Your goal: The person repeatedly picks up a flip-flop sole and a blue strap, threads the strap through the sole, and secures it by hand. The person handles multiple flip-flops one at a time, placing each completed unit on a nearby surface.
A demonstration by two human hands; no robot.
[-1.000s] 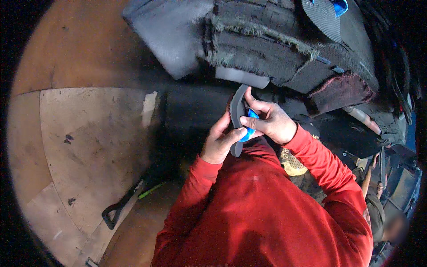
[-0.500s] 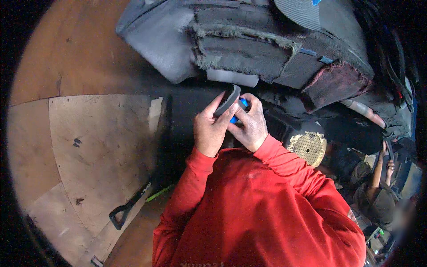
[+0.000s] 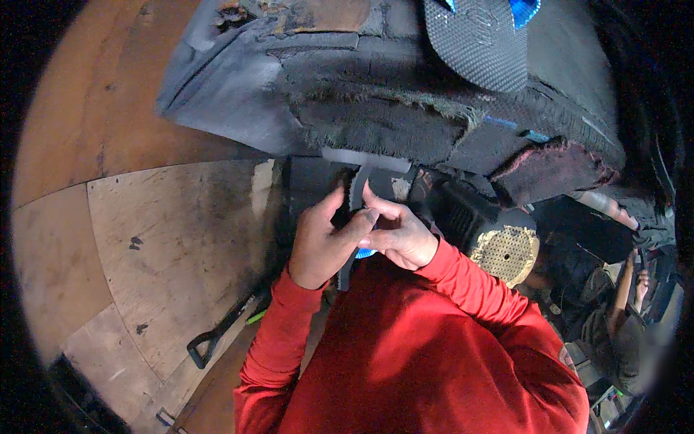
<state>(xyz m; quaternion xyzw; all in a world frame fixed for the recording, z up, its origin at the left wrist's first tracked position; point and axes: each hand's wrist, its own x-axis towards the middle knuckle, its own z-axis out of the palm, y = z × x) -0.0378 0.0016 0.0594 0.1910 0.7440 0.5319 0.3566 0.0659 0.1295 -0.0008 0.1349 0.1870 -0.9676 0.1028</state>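
Two bare hands pinch one dark grey flip-flop (image 3: 357,189) between them, its sole turned almost edge-on: the left hand (image 3: 318,242) is closed on its left side, while the right hand (image 3: 405,235) grips from the right with thumb and fingers, the thumbs close together across the middle. A little of its blue strap (image 3: 366,253) shows just below the right thumb, and the sole sticks out both above and below the grip. Just above the grip runs a pale strip (image 3: 369,159) along the near edge of a padded work surface (image 3: 253,94) patched with frayed dark fabric (image 3: 376,123). Farther up and to the right of the grip, a second flip-flop (image 3: 481,47) with blue straps lies on that surface, and a reddish cloth patch (image 3: 553,170) hangs at its edge. Right of the grip and slightly lower is a yellowish perforated disc (image 3: 510,255); well beyond it, a co-worker's forearms (image 3: 622,293) are raised. Left of the grip spreads a plywood panel (image 3: 188,253), with a black handle (image 3: 206,347) lower down, near a bright green strip (image 3: 255,317).
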